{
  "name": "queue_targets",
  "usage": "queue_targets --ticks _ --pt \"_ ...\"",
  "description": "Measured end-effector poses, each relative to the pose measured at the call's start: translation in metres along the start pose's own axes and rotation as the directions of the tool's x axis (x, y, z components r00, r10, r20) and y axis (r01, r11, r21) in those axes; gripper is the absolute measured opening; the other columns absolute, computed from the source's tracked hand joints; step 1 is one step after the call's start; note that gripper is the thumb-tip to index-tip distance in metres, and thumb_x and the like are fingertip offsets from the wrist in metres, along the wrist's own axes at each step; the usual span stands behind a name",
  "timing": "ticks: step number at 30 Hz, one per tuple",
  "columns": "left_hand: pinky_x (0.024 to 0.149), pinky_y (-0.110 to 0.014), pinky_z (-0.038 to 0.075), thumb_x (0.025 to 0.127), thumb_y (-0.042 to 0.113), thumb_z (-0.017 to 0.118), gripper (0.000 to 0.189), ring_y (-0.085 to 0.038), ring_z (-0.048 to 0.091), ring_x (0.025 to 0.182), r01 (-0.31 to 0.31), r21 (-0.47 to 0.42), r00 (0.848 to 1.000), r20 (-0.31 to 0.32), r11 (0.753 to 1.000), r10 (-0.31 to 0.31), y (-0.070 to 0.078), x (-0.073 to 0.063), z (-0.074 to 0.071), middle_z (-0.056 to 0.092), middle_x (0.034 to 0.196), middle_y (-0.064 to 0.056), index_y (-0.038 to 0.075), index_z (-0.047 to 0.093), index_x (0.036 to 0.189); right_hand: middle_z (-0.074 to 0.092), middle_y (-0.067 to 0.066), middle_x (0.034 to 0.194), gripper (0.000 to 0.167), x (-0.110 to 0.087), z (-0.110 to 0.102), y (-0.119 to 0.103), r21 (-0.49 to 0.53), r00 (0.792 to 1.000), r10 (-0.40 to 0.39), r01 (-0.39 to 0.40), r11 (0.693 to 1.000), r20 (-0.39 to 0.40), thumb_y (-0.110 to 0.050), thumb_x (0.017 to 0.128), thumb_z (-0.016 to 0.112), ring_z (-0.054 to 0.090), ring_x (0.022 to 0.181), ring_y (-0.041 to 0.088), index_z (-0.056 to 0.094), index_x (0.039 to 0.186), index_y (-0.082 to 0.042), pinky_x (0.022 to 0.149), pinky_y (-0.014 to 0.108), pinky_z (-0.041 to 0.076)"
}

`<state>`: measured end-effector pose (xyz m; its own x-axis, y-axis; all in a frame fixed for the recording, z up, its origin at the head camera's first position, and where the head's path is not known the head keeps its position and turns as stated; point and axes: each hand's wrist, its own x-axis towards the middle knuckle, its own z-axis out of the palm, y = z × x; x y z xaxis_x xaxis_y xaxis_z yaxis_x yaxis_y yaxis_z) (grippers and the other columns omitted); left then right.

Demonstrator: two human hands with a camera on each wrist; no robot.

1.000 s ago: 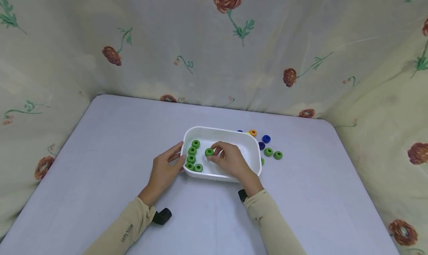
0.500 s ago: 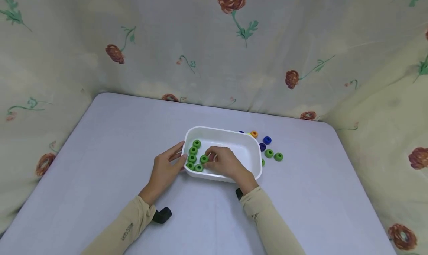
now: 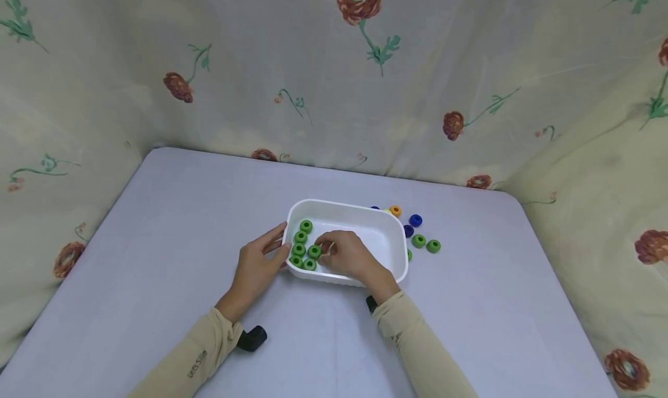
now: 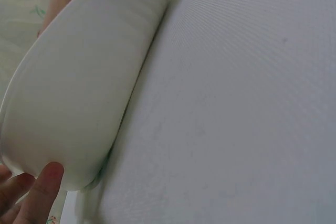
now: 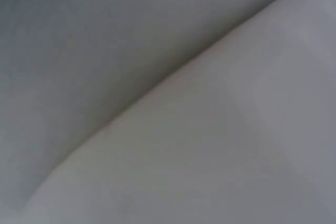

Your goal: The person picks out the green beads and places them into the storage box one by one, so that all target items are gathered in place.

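A white tray (image 3: 344, 279) stands on the table, its side wall (image 4: 79, 77) filling much of the left wrist view. My left hand (image 3: 260, 266) rests with extended fingers against the tray's left end, a fingertip touching its outer wall in the left wrist view. Inside the tray, my right hand (image 3: 348, 255) pinches a green bead (image 3: 314, 252) by its right side. That bead sits close to a green bead (image 3: 309, 264) at the front wall. More green beads (image 3: 300, 237) line the tray's left end. In the right wrist view, only blurred pale surfaces show.
Behind and right of the tray lie loose beads: an orange bead (image 3: 395, 210), a blue bead (image 3: 415, 220), a dark blue bead (image 3: 409, 231) and several green beads (image 3: 434, 246). Some are partly hidden by the tray. A flowered cloth (image 3: 313, 67) hangs behind the table (image 3: 156, 270).
My right hand has moved left and toward the front wall, bringing the green bead beside the others at the tray's left end. The left hand has stayed in place.
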<state>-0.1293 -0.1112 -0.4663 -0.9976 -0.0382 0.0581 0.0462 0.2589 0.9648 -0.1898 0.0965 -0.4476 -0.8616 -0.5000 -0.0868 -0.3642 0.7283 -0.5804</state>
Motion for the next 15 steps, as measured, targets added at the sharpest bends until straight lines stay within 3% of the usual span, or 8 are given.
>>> queue_targets --ticks 6,15 --pt "0.076 -0.018 0.065 0.097 0.011 0.065 0.051 -0.034 0.063 0.126 -0.013 0.009 1.0 0.001 1.0 0.013 -0.0004 -0.0001 0.0002 0.057 0.147 -0.014 0.012 0.053 0.146 0.074 0.005 0.097 0.031 0.001 -0.0002 -0.0042 -0.01 1.0 -0.031 0.031 0.999 0.004 -0.002 0.085 0.075 0.064 0.087 0.015 0.073 0.116 -0.006 0.079 0.028 0.058" --pt "0.075 -0.018 0.065 0.097 0.012 0.065 0.05 -0.031 0.064 0.126 0.001 -0.002 1.0 0.007 1.0 -0.001 0.0007 -0.001 0.0005 0.057 0.147 -0.011 0.013 0.053 0.146 0.074 0.004 0.099 0.032 0.0016 0.0025 -0.0027 -0.009 1.0 0.003 -0.002 1.0 0.016 -0.004 0.087 0.074 0.063 0.087 0.014 0.073 0.118 -0.008 0.079 0.028 0.057"
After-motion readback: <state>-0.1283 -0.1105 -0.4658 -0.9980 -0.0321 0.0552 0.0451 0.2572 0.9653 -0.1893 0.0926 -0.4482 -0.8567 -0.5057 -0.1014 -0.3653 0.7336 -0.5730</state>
